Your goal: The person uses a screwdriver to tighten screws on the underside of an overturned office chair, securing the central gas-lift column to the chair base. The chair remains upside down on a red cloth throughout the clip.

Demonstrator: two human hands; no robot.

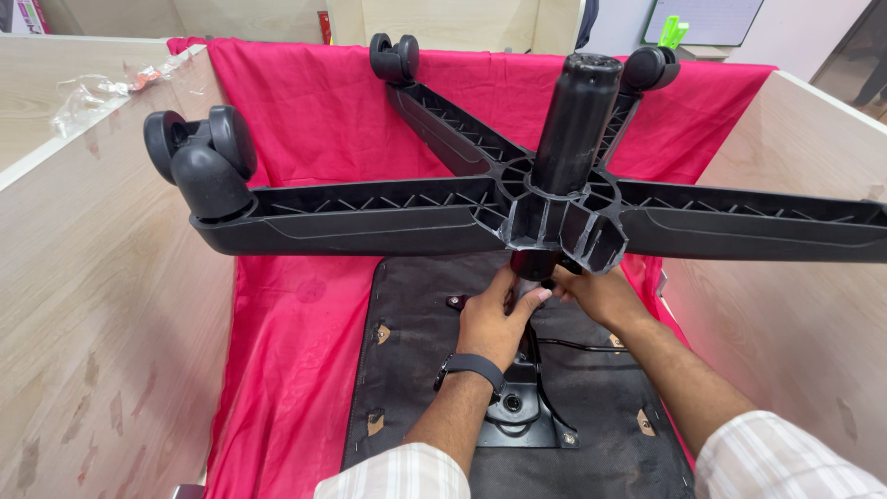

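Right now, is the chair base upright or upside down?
Upside down: the star base has its ribbed underside and casters facing up, above the inverted seat.

A red cloth drapes between pale wooden panels — crumpled clear plastic lies on the left one.

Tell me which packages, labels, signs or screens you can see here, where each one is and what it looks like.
Screen or board: top right, behind the chair base, pale rectangle with a dark frame, partly cut off.
Crumpled plastic bag: top left on the wooden ledge, clear with small orange bits.
Colourful package: far top left corner, pink and white box-like edge, mostly out of frame.
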